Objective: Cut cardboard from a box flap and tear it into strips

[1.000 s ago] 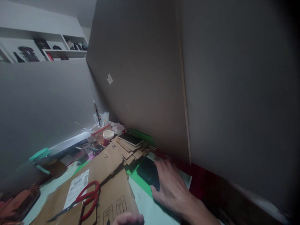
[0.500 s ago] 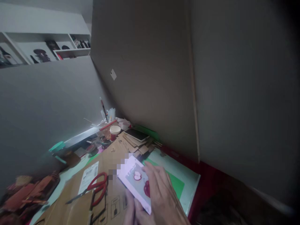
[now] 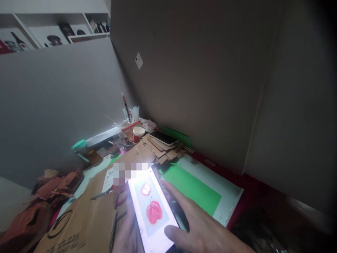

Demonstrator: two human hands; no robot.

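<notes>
Two hands share one bright-screened white smartphone (image 3: 152, 211) at the bottom centre of the frame: the left hand (image 3: 126, 228) cups it from beneath, the right hand (image 3: 200, 228) grips its right edge with thumb on the screen. It hovers over one brown cardboard sheet (image 3: 86, 218) and one green cutting mat (image 3: 192, 186) on a cluttered desk, with one red-and-white cup (image 3: 138, 133) and a second dark phone (image 3: 163, 137) at mid-frame below grey walls.

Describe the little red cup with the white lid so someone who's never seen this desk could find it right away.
Start at the far corner of the desk where the two grey walls meet. Just left of the stack of cardboard pieces topped by a tablet stands the cup. It is the only small round red container with a white lid there.
</notes>
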